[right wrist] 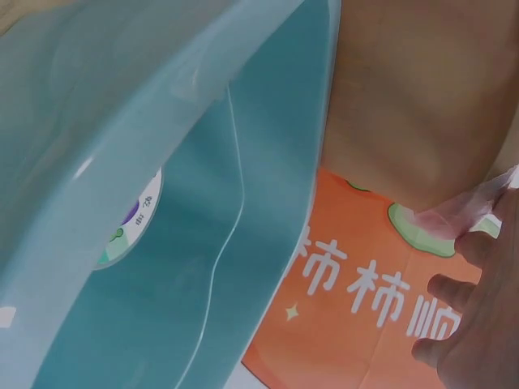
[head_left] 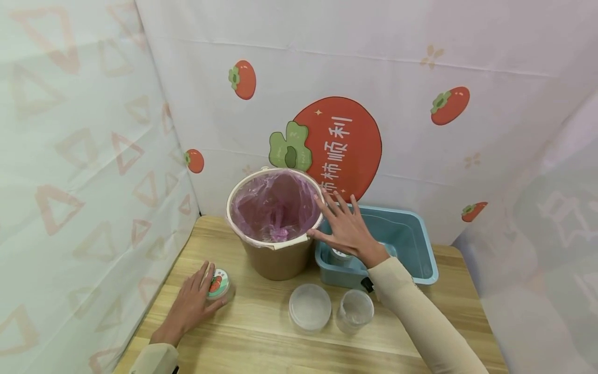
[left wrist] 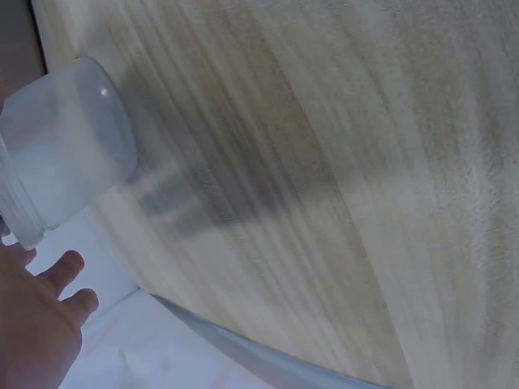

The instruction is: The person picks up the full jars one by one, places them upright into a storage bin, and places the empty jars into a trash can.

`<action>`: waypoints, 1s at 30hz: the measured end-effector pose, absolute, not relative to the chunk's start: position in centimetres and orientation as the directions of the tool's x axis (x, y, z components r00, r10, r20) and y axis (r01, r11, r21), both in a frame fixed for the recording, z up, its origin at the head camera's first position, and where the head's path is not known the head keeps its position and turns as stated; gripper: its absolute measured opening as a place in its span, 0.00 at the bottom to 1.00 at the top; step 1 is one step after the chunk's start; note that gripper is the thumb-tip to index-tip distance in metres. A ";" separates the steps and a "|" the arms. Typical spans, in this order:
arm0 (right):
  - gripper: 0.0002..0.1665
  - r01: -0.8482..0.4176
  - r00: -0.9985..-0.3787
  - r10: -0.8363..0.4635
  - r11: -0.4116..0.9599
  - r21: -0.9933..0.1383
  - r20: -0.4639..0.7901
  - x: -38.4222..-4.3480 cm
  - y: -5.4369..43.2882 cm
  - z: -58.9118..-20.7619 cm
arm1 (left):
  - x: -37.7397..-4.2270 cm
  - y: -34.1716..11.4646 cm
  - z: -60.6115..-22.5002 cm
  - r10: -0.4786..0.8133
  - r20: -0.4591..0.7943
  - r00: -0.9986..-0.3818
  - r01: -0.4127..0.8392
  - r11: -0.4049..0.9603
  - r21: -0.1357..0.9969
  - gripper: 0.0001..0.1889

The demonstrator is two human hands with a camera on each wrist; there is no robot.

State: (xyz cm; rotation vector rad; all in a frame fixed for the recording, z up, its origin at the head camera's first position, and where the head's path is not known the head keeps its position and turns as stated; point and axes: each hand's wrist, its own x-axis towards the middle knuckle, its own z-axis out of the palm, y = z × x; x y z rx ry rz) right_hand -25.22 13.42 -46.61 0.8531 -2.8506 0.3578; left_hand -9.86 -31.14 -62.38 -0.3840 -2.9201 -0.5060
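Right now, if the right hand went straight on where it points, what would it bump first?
Probably the bin, whose edge is close by the right hand. If the hand is high enough to clear it, the wall cloth instead. Height is unclear.

White back cloth (head_left: 397, 41) printed with 5 persimmons (head_left: 357, 140); triangle-patterned left cloth (head_left: 93, 171); wood-grain table (head_left: 252, 348).

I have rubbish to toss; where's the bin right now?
In the head view, the bin stands at the back of the table, just left of the blue tub.
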 end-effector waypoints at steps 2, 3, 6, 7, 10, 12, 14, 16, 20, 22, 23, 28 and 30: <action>0.62 -0.557 -0.827 -0.524 0.812 -0.172 0.206 -25.2 13.4 -46.6 | -9.8 -31.2 -62.7 0.231 0.201 -0.952 0.285 0.906 0.312 0.56; 0.62 -0.557 -0.827 -0.524 0.813 -0.169 0.205 -25.2 13.4 -46.6 | -9.8 -31.2 -62.8 0.235 0.209 -0.949 0.292 0.903 0.314 0.55; 0.62 -0.555 -0.828 -0.522 0.815 -0.164 0.206 -25.2 13.4 -46.7 | -9.8 -31.3 -63.2 0.253 0.243 -0.936 0.323 0.893 0.313 0.54; 0.62 -0.554 -0.828 -0.521 0.816 -0.163 0.207 -25.2 13.4 -46.7 | -9.8 -31.3 -63.3 0.260 0.260 -0.930 0.336 0.889 0.311 0.54; 0.63 -0.553 -0.830 -0.520 0.815 -0.171 0.204 -25.2 13.5 -46.6 | -9.9 -31.3 -63.5 0.282 0.300 -0.911 0.371 0.878 0.303 0.53; 0.63 -0.553 -0.830 -0.520 0.815 -0.175 0.201 -25.2 13.4 -46.6 | -9.9 -31.3 -63.7 0.290 0.308 -0.906 0.384 0.870 0.309 0.53; 0.64 -0.551 -0.832 -0.520 0.814 -0.184 0.194 -25.1 13.4 -46.6 | -10.0 -31.3 -63.8 0.293 0.308 -0.905 0.388 0.865 0.317 0.52; 0.65 -0.549 -0.834 -0.518 0.814 -0.188 0.191 -25.1 13.4 -46.6 | -10.0 -31.3 -63.9 0.294 0.310 -0.904 0.390 0.863 0.321 0.53; 0.66 -0.549 -0.834 -0.518 0.813 -0.196 0.188 -25.1 13.4 -46.6 | -10.0 -31.4 -64.1 0.302 0.332 -0.894 0.405 0.861 0.308 0.54; 0.67 -0.551 -0.833 -0.519 0.811 -0.199 0.191 -25.1 13.4 -46.6 | -10.0 -31.4 -64.1 0.301 0.339 -0.891 0.407 0.860 0.307 0.55; 0.67 -0.552 -0.832 -0.520 0.810 -0.198 0.192 -25.1 13.4 -46.6 | -10.0 -31.3 -64.1 0.296 0.338 -0.893 0.403 0.862 0.309 0.55; 0.68 -0.557 -0.827 -0.522 0.809 -0.187 0.207 -25.2 13.4 -46.7 | -10.2 -31.3 -63.4 0.266 0.333 -0.904 0.372 0.875 0.310 0.54; 0.69 -0.559 -0.826 -0.523 0.808 -0.187 0.210 -25.2 13.4 -46.7 | -10.4 -31.3 -62.8 0.263 0.341 -0.903 0.369 0.880 0.300 0.53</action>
